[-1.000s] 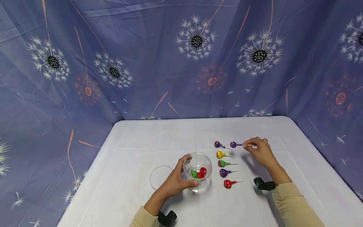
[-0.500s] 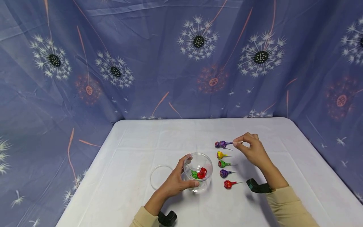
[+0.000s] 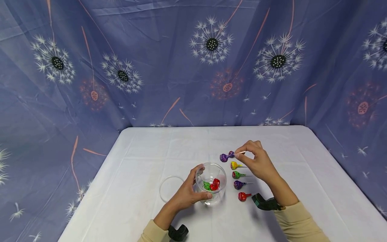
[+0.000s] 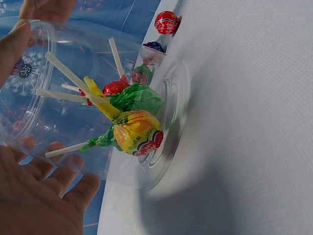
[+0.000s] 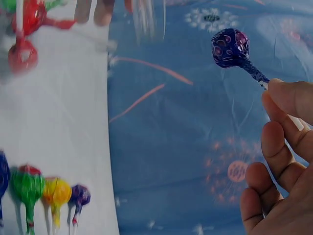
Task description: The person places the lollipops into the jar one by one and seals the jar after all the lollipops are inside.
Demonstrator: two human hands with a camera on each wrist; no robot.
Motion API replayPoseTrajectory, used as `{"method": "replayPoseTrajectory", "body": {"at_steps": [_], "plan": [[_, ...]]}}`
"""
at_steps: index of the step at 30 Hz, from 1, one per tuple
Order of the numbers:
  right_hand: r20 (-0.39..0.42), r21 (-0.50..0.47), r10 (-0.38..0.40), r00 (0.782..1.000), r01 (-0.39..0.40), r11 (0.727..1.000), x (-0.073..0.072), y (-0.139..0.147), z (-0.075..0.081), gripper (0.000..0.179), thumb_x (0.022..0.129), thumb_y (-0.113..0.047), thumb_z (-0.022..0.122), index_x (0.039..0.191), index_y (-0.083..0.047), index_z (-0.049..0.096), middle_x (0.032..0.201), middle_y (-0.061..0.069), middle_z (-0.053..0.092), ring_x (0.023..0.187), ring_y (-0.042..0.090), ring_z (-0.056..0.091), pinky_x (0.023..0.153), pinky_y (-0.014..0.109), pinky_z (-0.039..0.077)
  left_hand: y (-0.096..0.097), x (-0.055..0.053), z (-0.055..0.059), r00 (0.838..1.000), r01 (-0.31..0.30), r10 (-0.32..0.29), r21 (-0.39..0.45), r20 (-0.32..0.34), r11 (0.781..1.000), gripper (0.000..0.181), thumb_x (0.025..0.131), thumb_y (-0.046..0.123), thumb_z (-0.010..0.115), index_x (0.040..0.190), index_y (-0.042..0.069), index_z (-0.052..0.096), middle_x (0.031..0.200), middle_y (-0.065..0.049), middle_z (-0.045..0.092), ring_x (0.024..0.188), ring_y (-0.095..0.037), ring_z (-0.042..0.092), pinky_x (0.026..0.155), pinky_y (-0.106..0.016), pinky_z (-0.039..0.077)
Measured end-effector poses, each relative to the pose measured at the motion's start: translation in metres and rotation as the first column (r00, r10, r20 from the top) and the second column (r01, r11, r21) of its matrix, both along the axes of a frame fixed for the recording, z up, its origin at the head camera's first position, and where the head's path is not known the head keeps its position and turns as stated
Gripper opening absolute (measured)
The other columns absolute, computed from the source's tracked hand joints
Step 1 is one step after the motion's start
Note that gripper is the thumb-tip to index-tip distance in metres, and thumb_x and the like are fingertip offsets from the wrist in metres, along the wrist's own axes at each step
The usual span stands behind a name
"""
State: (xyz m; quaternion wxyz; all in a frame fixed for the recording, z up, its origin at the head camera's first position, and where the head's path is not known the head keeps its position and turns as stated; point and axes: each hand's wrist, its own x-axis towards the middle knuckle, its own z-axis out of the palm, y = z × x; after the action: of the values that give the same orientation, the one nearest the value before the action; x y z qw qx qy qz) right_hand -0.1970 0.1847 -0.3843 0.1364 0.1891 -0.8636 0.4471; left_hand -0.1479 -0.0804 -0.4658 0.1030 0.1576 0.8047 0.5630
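Observation:
My left hand (image 3: 186, 195) is wrapped round a clear plastic jar (image 3: 214, 201) that stands on the white table, thumb on the near side. Inside it, the left wrist view shows a yellow lollipop (image 4: 137, 131), a green lollipop (image 4: 139, 99) and other wrapped lollipops with white sticks. Between thumb and index finger my right hand (image 3: 257, 161) pinches the stick of a purple lollipop (image 5: 231, 48), raised above the table, its head pointing left towards the jar. Behind it in the head view, a second purple lollipop (image 3: 231, 153) is partly covered.
To the right of the jar a column of lollipops lies on the table: yellow (image 3: 234, 165), green (image 3: 236, 174), purple (image 3: 238, 184) and red (image 3: 242, 196). A clear round rim, like a lid (image 3: 160, 191), lies left of the jar. A patterned blue cloth (image 3: 169, 67) hangs behind.
My right hand has carried the purple lollipop leftwards, past the far end of the column and closer to the jar. The left hand and jar have stayed in place.

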Motion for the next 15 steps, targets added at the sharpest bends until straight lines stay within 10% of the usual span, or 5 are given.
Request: {"method": "replayPoseTrajectory", "body": {"at_steps": [15], "plan": [[-0.1,0.06,0.116,0.988,-0.111,0.992,0.009,-0.036,-0.004,0.014,0.082,-0.012,0.071,0.084,-0.026,0.069,0.08,-0.01,0.056,0.085,0.011,0.039,0.075,0.031,0.031,-0.002,0.0,0.001,1.0,0.018,-0.018,0.021,-0.02,1.0,0.093,0.076,0.032,0.079,0.146,0.036,0.02,0.152,0.004,0.033,0.14,-0.022,0.033,0.114,-0.052,0.027]]}}
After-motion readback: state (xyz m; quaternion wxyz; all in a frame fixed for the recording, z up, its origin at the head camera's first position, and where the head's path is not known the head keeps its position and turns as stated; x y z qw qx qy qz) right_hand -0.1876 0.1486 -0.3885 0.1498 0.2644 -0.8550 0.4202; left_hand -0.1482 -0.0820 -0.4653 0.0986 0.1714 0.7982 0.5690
